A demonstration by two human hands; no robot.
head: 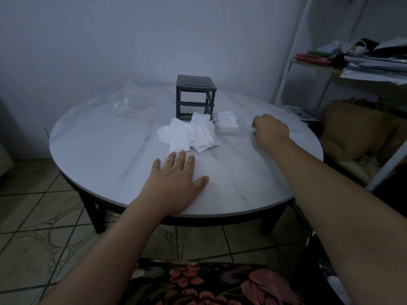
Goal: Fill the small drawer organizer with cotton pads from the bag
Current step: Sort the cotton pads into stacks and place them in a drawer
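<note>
A round pale marbled surface (pixel 105 155) carries everything for the job. Near its far edge stands a small dark grey drawer organizer (pixel 195 95), an upright frame whose drawer bays look open at the front; no label or writing can be read on it or on anything else here. Just in front of the frame lies a loose heap of white cotton pads (pixel 187 134), some overlapping and some tipped against each other. To the right of the heap sits a clear drawer (pixel 228 125) with more pads stacked inside it. Well to the left, near the far rim, lies a crumpled clear plastic bag (pixel 130 100). The left hand (pixel 178 172) lies flat on the surface, palm down, fingers spread, its fingertips just short of the heap, holding nothing. The right hand (pixel 272 128) is curled loosely just right of the clear drawer, knuckles up; whether its grip has hold of anything cannot be told. At the right edge a white shelf (pixel 352 71) holds piled papers, their print too small to read.
</note>
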